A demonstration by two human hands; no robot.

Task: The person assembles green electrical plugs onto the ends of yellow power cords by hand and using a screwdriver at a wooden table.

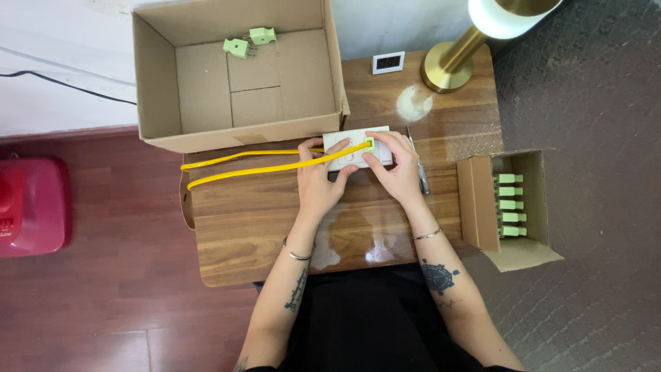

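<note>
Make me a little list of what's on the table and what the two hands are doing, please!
Table: wooden table, seen from above
Left hand: left hand rests on a yellow cable and the white socket panel
Right hand: right hand pinches a green plug at the panel
Big box: open cardboard box with two green plugs inside
Small box: small cardboard box holding a row of green plugs
Also there: gold lamp base, small white clock

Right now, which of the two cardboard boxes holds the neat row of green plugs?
The small cardboard box at the table's right edge: five green plugs are lined up inside. The large box behind holds only two loose plugs.
</note>
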